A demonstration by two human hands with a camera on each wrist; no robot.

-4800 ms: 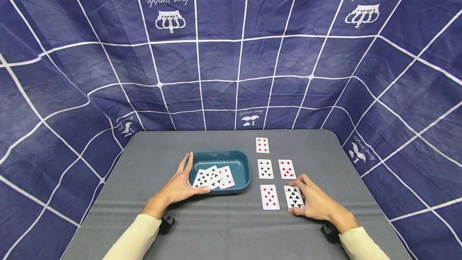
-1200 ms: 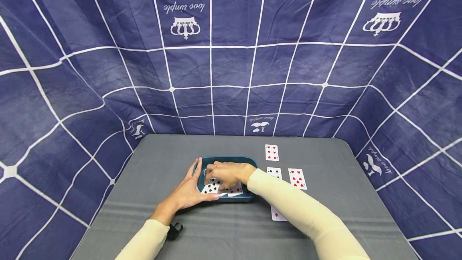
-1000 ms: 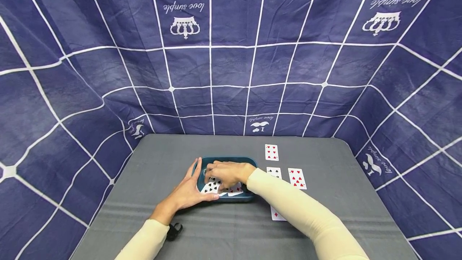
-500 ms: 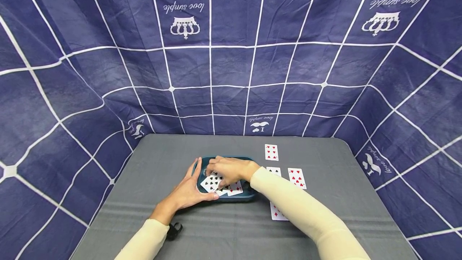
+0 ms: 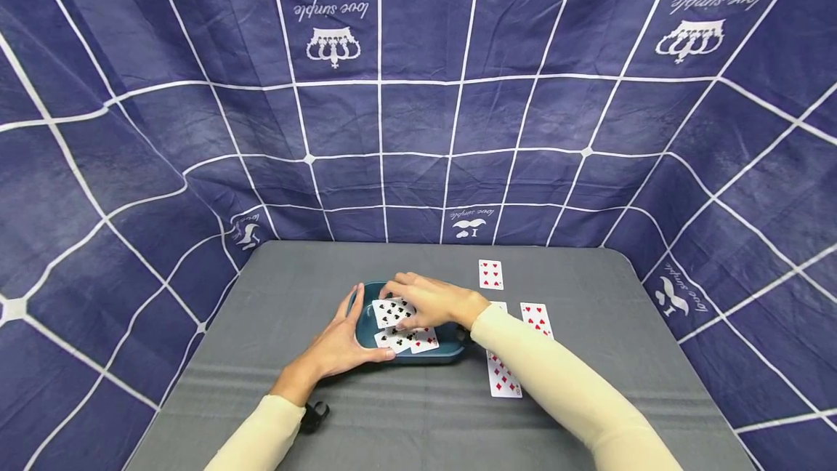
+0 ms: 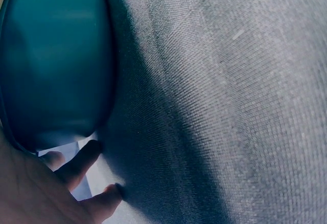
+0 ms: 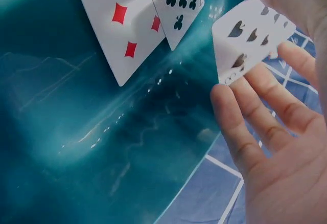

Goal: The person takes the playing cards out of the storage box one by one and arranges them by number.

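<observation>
In the head view my left hand (image 5: 336, 346) grips the left end of a teal tray (image 5: 428, 360), thumb along the near rim and fingers toward the far side. Inside the tray, my right hand (image 5: 433, 304) holds an eight of spades (image 5: 390, 312) by its edges, tilted up off the floor. The right wrist view shows this spade card (image 7: 245, 45) between thumb and fingertips. Below it lie a clubs card (image 5: 391, 340) and a diamonds card (image 5: 424, 341), partly overlapping. The left wrist view has the tray's outer wall (image 6: 56, 55) beside my fingers (image 6: 79, 165).
Right of the tray, face-up cards lie on the grey table (image 5: 261, 355): a six of hearts (image 5: 491, 275), another hearts card (image 5: 536, 318) and a diamonds card (image 5: 503, 378). My right sleeve (image 5: 562, 384) covers part of this group. Blue patterned cloth (image 5: 418, 115) surrounds the table.
My right hand has moved from the clubs card on the table into the tray, then lifted the spades card up and rightward. My left hand keeps its hold on the tray.
</observation>
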